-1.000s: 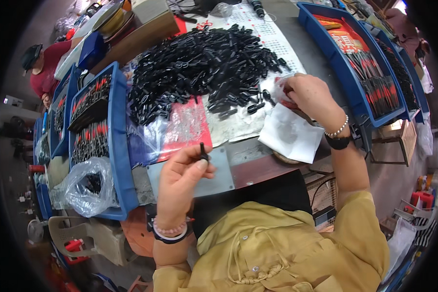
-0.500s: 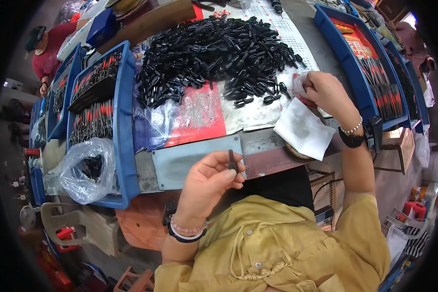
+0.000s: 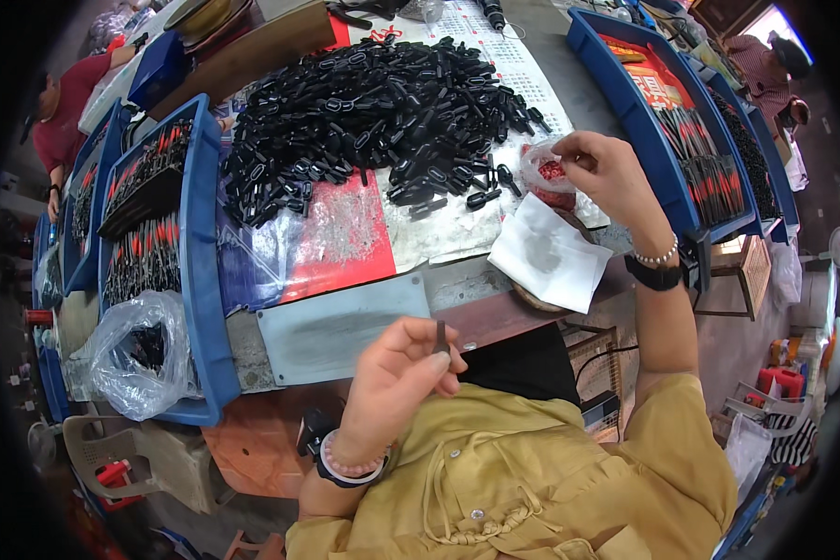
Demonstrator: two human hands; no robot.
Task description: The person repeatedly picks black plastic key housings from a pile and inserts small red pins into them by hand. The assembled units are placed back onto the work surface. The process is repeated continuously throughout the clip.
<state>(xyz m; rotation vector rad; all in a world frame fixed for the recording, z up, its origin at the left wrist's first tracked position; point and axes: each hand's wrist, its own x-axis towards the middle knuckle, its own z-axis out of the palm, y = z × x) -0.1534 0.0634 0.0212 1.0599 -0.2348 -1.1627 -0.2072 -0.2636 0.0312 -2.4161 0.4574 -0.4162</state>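
Observation:
My left hand (image 3: 397,373) is closed in a pinch on a small black plastic part (image 3: 441,337), held upright near the table's front edge. My right hand (image 3: 611,179) hovers over the mouth of a clear plastic bag of small red pieces (image 3: 552,172). Its thumb and fingertips are drawn together; anything between them is too small to make out. Just below the bag lies a creased white paper sheet (image 3: 543,250) with a grey smudge. A large heap of black plastic parts (image 3: 369,112), many with a ring-shaped end, covers the middle of the table.
A flat grey-blue plate (image 3: 341,329) lies at the front edge. Blue trays (image 3: 207,280) with rows of black and red parts stand at left, and another blue tray (image 3: 616,89) at right. A clear bag (image 3: 140,369) rests on the left tray. People sit at far left and right.
My right hand has lifted up out of the bag, so its red contents now show. My left hand still pinches the black part, slightly lower. The whole view has shifted a little.

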